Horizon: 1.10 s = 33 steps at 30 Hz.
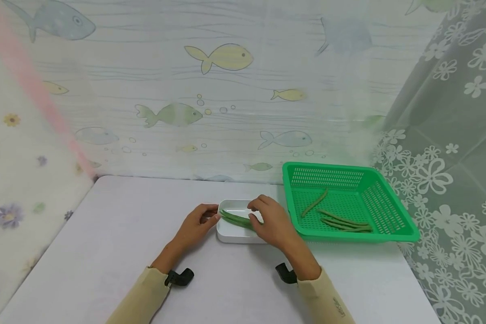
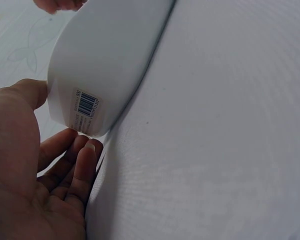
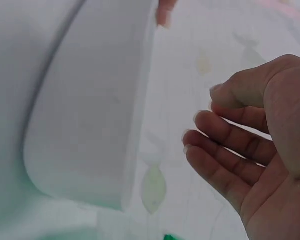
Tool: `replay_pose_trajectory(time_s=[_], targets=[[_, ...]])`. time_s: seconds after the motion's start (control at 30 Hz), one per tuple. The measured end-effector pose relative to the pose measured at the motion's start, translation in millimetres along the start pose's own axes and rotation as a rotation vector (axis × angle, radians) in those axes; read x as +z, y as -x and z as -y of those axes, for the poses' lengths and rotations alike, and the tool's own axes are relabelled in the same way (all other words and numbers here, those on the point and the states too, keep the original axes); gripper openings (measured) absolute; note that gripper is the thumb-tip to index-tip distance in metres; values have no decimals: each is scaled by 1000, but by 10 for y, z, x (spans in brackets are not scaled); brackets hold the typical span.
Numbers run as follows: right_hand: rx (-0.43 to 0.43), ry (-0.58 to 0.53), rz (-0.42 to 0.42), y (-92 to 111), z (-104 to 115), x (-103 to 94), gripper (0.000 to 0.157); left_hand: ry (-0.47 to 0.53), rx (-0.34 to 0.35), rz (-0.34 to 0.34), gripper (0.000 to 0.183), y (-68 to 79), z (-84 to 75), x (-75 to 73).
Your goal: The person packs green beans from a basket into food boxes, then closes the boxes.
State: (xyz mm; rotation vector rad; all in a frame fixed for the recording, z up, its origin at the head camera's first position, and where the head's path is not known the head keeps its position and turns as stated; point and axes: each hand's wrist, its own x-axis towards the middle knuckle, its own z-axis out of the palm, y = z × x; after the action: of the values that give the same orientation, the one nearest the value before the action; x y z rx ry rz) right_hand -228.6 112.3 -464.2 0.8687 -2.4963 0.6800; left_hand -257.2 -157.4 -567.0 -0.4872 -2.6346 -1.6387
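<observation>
A small white rectangular dish (image 1: 239, 237) stands on the table, with a few long green beans (image 1: 236, 219) lying in it. My left hand (image 1: 197, 226) holds the dish's left end, thumb at the rim and curled fingers against the end wall. In the left wrist view, those fingers (image 2: 85, 170) sit just below a barcode label (image 2: 86, 107). Over the dish's right part hovers my right hand (image 1: 273, 222), hiding that end in the head view. Its fingers are loosely bent, and the right wrist view shows nothing between thumb and fingertips (image 3: 202, 120).
To the right stands a green slotted basket (image 1: 350, 236), close beside the right hand. More green beans (image 1: 344, 222) lie inside it. The white-covered table (image 1: 105, 252) meets a fish-patterned curtain (image 1: 166, 148) behind. A floral sheer curtain (image 1: 449, 202) hangs at the right.
</observation>
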Motion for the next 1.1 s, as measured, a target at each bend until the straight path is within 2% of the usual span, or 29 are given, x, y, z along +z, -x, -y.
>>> replay_pose_trajectory(time_s=[0.07, 0.17, 0.63, 0.9, 1.1], targets=[[-14, -4, -26, -1, -21, -57, 17, 4, 2, -1, 46, -1, 2, 1], [12, -7, -55, 5, -67, -144, 17, 6, -3, 0, 47, -7, 2, -1], [290, 43, -116, 120, -474, -650, 18, 3, 6, 3, 46, -34, 3, -8], [437, 36, -52, 343, -821, -850, 19, -3, 6, 7, 47, -31, 9, 0], [519, 107, -23, 506, -1013, -1016, 22, 1, 6, 10, 46, -23, 5, -7]])
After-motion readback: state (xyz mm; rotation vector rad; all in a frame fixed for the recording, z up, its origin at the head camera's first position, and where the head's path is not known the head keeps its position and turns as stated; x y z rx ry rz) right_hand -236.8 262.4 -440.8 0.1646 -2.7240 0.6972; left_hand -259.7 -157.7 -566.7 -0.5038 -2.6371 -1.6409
